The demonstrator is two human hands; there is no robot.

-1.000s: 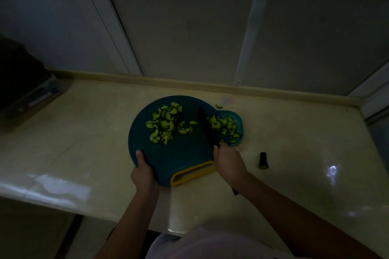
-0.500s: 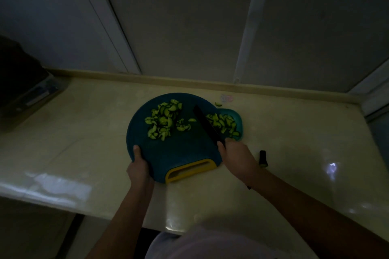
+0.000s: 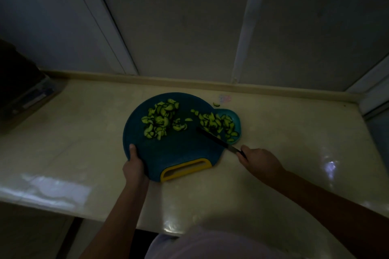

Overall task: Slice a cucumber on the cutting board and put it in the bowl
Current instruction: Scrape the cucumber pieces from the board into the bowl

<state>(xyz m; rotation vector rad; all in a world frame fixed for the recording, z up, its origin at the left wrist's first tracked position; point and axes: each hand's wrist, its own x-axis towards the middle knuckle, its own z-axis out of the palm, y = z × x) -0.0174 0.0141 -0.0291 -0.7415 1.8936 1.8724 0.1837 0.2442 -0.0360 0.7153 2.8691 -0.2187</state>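
Fingers (image 3: 249, 154) around knife (image 3: 212, 137) beside board (image 3: 179, 151) edge

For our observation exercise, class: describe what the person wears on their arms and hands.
No sleeves show above the left hand or right hand; both are ungloved, with no watch or ring showing in the dim light. The top is pale.

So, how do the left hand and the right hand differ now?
The left hand grips the cutting board at its near-left rim; the right hand holds the knife. The left hand touches the board; the right hand is beside it, over the counter. Both are curled round something.
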